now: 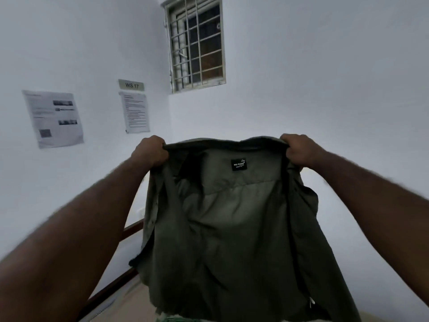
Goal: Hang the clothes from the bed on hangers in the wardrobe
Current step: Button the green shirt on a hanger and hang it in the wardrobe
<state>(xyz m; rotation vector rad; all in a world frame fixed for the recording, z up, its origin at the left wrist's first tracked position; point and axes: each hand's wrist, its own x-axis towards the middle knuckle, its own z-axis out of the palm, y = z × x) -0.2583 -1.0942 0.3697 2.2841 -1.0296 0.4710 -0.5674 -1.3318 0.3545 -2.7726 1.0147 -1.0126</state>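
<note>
An olive-green shirt [232,228] hangs spread out in front of me, its inside facing me with a black neck label [239,164] showing. My left hand [149,151] grips the shirt's left shoulder at the collar edge. My right hand [298,149] grips the right shoulder at the same height. The shirt's lower hem drops out of view at the bottom. No hanger and no wardrobe show in this view.
White walls meet in a corner ahead, with a barred window [197,43] high up. Two printed sheets [53,118] and a "WS 17" sign [131,85] hang on the left wall. A dark wooden bed frame rail [111,289] runs along the lower left.
</note>
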